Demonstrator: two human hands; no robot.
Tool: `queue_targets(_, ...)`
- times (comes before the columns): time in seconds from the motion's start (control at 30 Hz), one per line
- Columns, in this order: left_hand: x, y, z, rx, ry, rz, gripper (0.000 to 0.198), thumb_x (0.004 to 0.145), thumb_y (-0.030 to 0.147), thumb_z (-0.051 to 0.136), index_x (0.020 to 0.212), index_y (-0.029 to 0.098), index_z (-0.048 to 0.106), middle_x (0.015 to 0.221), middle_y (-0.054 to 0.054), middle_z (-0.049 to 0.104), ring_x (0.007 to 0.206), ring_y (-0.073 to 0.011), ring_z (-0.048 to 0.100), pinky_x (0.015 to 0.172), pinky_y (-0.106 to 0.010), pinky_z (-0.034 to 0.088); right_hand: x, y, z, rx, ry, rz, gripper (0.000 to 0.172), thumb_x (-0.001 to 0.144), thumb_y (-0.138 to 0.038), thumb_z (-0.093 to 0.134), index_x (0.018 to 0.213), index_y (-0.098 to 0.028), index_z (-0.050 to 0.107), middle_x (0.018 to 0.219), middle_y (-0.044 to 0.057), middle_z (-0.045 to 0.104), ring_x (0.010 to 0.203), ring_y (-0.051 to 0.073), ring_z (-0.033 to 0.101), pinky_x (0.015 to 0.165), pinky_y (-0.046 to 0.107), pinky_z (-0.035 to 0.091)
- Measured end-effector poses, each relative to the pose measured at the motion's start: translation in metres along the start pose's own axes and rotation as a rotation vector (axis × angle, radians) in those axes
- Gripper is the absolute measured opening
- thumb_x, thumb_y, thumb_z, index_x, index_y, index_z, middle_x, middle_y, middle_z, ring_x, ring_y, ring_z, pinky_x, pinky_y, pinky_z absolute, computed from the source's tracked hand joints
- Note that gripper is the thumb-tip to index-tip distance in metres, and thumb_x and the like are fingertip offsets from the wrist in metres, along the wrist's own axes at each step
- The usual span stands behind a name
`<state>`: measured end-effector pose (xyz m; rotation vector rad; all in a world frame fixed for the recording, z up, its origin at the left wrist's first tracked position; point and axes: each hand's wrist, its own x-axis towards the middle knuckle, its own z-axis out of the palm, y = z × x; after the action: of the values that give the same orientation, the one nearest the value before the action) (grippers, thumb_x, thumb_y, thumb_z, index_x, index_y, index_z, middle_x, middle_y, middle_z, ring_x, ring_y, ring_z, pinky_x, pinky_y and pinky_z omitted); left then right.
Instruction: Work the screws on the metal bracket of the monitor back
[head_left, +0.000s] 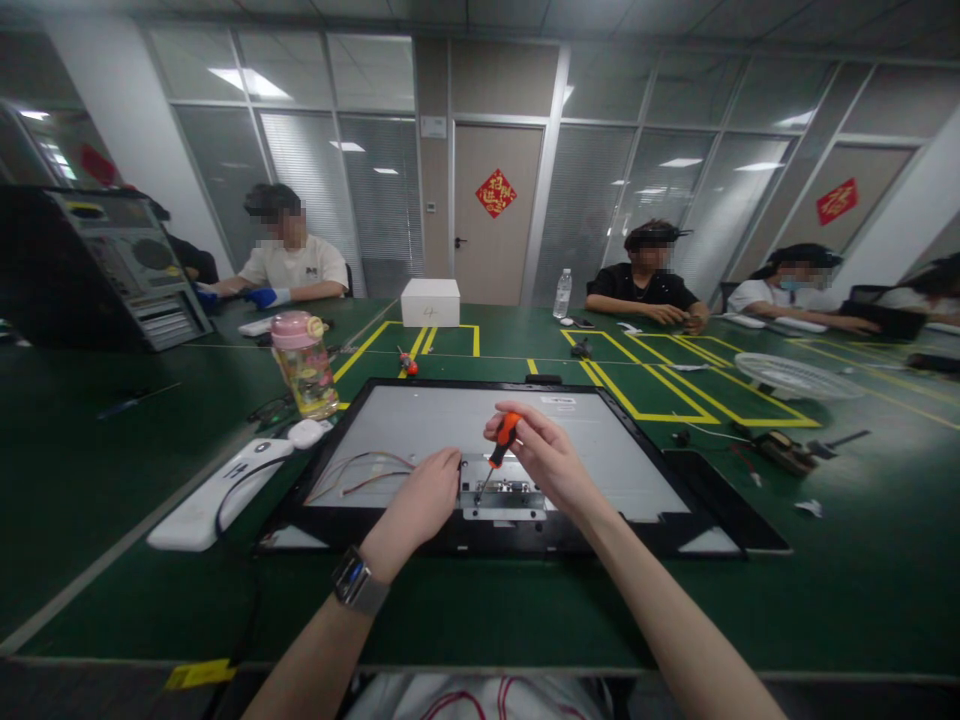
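Nearest on the green surface [825, 560], the left hand [420, 497] is laid curled on the monitor panel [420, 415], and any hold cannot be told; an orange screwdriver [502, 437] is gripped by the right hand [549, 462], tip down on the metal plate [517, 493]. Beyond, a pink bottle [304, 365] and a white box [430, 302] are seen

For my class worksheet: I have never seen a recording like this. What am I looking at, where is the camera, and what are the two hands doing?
No machine here: the single picture comes from a camera worn on a person's head, looking forward and down at their own bare hands. The right hand grips an orange-handled screwdriver, its tip at a small metal plate on a flat screen panel lying on the green table. The left hand rests on the panel beside that plate. A pink-lidded bottle and a white box stand nearby; other people sit across the table.
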<state>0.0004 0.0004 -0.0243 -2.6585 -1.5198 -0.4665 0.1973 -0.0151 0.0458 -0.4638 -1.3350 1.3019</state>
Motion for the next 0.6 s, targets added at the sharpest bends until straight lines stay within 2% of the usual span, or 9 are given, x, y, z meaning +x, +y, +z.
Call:
queue_targets(0.07, -0.0001, 0.0003, -0.0003, 0.007, -0.002, -0.001, 0.041, 0.096, 0.008, 0.035, 0.132, 0.005, 0.056, 0.138, -0.020, 0.059, 0.127, -0.0262, 0.056, 0.110, -0.039, 0.041, -0.0008, -0.0016, 0.0008, -0.060, 0.004, -0.037, 0.027, 0.089, -0.047, 0.067, 0.107, -0.029, 0.073, 0.097, 0.004, 0.072, 0.095, 0.020, 0.066, 0.093, 0.040, 0.050)
queue_targets(0.17, -0.0007, 0.0004, -0.0003, 0.004, -0.002, -0.007, 0.041, 0.096, 0.007, 0.034, 0.132, 0.005, 0.055, 0.138, -0.020, 0.058, 0.128, -0.0265, 0.056, 0.110, -0.040, 0.041, -0.0011, -0.0022, -0.0001, -0.218, 0.053, -0.114, 0.019, 0.085, -0.044, 0.071, 0.094, -0.028, 0.075, 0.094, 0.002, 0.066, 0.082, 0.017, 0.063, 0.081, 0.035, 0.051)
queue_targets(0.23, -0.0010, 0.0003, -0.0003, -0.012, 0.001, -0.009, 0.041, 0.096, 0.008, 0.034, 0.132, 0.006, 0.055, 0.139, -0.020, 0.058, 0.128, -0.0269, 0.056, 0.110, -0.042, 0.041, -0.0009, -0.0019, -0.0017, -0.290, 0.071, -0.142, 0.018, 0.084, -0.043, 0.073, 0.094, -0.028, 0.076, 0.092, 0.002, 0.065, 0.078, 0.016, 0.061, 0.078, 0.033, 0.051)
queue_targets(0.4, -0.0009, 0.0014, -0.0026, -0.040, 0.002, -0.027, 0.042, 0.096, 0.009, 0.034, 0.132, 0.009, 0.054, 0.139, -0.019, 0.058, 0.128, -0.0262, 0.057, 0.109, -0.042, 0.042, -0.0011, -0.0003, -0.0038, -0.266, 0.045, -0.115, 0.027, 0.092, -0.044, 0.062, 0.113, -0.030, 0.072, 0.100, 0.005, 0.072, 0.099, 0.021, 0.067, 0.094, 0.041, 0.050)
queue_targets(0.5, -0.0007, 0.0028, -0.0051, -0.037, -0.006, -0.029, 0.041, 0.095, 0.009, 0.035, 0.131, 0.008, 0.055, 0.138, -0.019, 0.059, 0.127, -0.0263, 0.057, 0.109, -0.041, 0.043, -0.0013, 0.0006, -0.0026, -0.259, 0.054, -0.123, 0.023, 0.091, -0.044, 0.064, 0.106, -0.031, 0.074, 0.103, 0.004, 0.071, 0.100, 0.021, 0.066, 0.094, 0.041, 0.050)
queue_targets(0.6, -0.0006, 0.0040, -0.0075, -0.041, -0.012, -0.026, 0.041, 0.095, 0.008, 0.035, 0.130, 0.011, 0.056, 0.136, -0.018, 0.060, 0.125, -0.0257, 0.059, 0.108, -0.041, 0.043, -0.0007, 0.0006, -0.0015, -0.286, 0.083, -0.145, 0.019, 0.082, -0.045, 0.074, 0.093, -0.029, 0.076, 0.098, 0.003, 0.067, 0.091, 0.020, 0.065, 0.087, 0.038, 0.054)
